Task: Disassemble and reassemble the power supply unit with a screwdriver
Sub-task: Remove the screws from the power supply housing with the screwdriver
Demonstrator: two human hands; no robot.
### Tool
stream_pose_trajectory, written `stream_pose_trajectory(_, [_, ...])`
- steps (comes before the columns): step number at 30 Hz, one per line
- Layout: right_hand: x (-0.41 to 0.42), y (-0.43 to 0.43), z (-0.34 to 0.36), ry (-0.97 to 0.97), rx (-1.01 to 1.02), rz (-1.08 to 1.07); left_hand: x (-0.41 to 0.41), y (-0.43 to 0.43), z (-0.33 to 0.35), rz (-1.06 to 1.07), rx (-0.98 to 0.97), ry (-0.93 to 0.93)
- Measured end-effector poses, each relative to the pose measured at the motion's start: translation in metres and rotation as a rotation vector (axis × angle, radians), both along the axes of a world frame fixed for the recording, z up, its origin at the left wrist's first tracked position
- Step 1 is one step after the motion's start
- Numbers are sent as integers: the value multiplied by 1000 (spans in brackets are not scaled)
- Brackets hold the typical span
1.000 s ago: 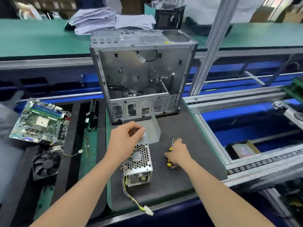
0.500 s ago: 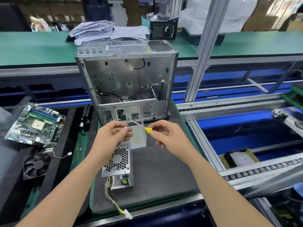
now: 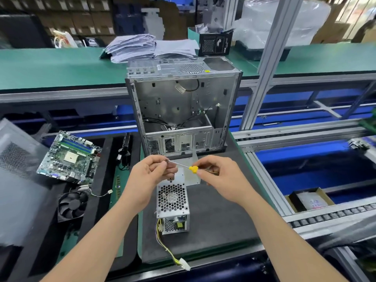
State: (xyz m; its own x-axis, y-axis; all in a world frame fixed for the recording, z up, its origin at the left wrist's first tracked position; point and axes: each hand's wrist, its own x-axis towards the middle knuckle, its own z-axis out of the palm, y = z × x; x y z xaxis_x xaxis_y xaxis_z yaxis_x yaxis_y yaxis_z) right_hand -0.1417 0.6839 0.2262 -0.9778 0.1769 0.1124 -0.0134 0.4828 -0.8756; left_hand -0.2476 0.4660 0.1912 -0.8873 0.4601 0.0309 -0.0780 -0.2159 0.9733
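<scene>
Far to the left of the fingers, a grey perforated metal side panel (image 3: pixel 18 159) fills the edge of the view. Nearer them lie a green rectangular motherboard (image 3: pixel 69 157) and a square black cooling fan (image 3: pixel 72 204), both on black foam.

The person's left hand (image 3: pixel 151 174) is raised above a dark grey mat (image 3: pixel 219 224), its fingers (image 3: pixel 162 160) curled and pinching the tip of a slim silver-shafted, yellow-handled screwdriver (image 3: pixel 184 165). Whether a screw sits at that tip is too small to tell. The tool slants down from the left fingers to the right ones.

Directly below the fingers, the silver perforated-metal power supply unit (image 3: pixel 172 198) rests on the mat. Its yellow and black cables (image 3: pixel 162 239) trail toward the person and end in a white plastic connector (image 3: pixel 184 263). A flat silver metal plate (image 3: pixel 191 176) lies on the mat under the fingers, at the unit's far end.

The right hand (image 3: pixel 219 178) holds the screwdriver's yellow handle between thumb and curled fingers (image 3: pixel 203 164).

Just beyond the fingers, an open silver steel computer case (image 3: pixel 183 102) stands upright at the mat's far edge, loose black wires inside. Behind it, a green-topped bench (image 3: pixel 40 66) carries a heap of white papers (image 3: pixel 134 47).

Well to the right of the fingers, a small brown cardboard box (image 3: pixel 309 200) sits low in the blue conveyor frame.
</scene>
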Motion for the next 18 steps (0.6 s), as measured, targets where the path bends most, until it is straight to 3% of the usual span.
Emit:
stream_pose_trajectory(4, [2, -11, 5, -2, 60, 1, 0, -8, 2, 15, 39, -40])
stream_pose_trajectory(12, [9, -29, 9, 42, 181, -47, -2, -25, 0, -47, -63, 116])
stream_pose_trajectory(18, [17, -41, 8, 39, 131, -87, 0, -31, -1, -91, 68, 31])
